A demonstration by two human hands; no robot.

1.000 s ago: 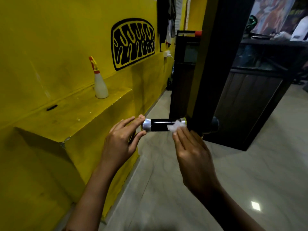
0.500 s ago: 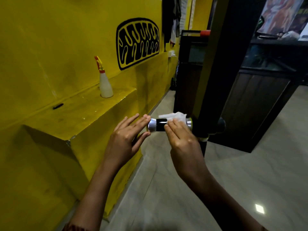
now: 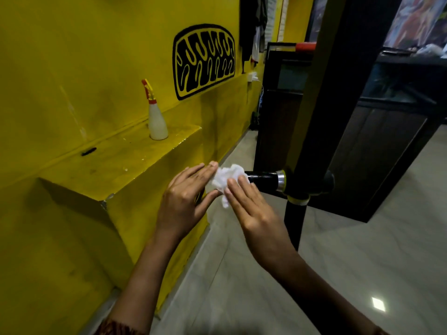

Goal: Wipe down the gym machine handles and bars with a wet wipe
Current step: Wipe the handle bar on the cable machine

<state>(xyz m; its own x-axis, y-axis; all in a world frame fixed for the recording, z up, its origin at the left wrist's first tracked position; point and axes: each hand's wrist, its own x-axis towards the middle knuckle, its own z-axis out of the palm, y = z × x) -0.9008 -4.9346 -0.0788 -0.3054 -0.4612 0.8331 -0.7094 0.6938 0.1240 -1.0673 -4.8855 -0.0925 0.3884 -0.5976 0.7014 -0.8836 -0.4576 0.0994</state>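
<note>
A short black handle (image 3: 263, 181) with a chrome ring sticks out leftward from a black upright post (image 3: 321, 112). A crumpled white wet wipe (image 3: 225, 177) covers the handle's free left end. My right hand (image 3: 251, 209) holds the wipe against the handle, fingertips on top and thumb hidden underneath. My left hand (image 3: 186, 197) is at the handle's end with straight fingers, index tip and thumb touching the wipe from the left.
A white spray bottle (image 3: 157, 122) with a red and yellow trigger stands on the yellow ledge (image 3: 108, 170) against the yellow wall, left of my hands. A dark cabinet (image 3: 375, 153) stands behind the post. Pale tiled floor (image 3: 362, 250) lies below.
My right hand has slid the wipe leftward along the handle, from the chrome ring by the post to the free end. My left hand has stayed at that end.
</note>
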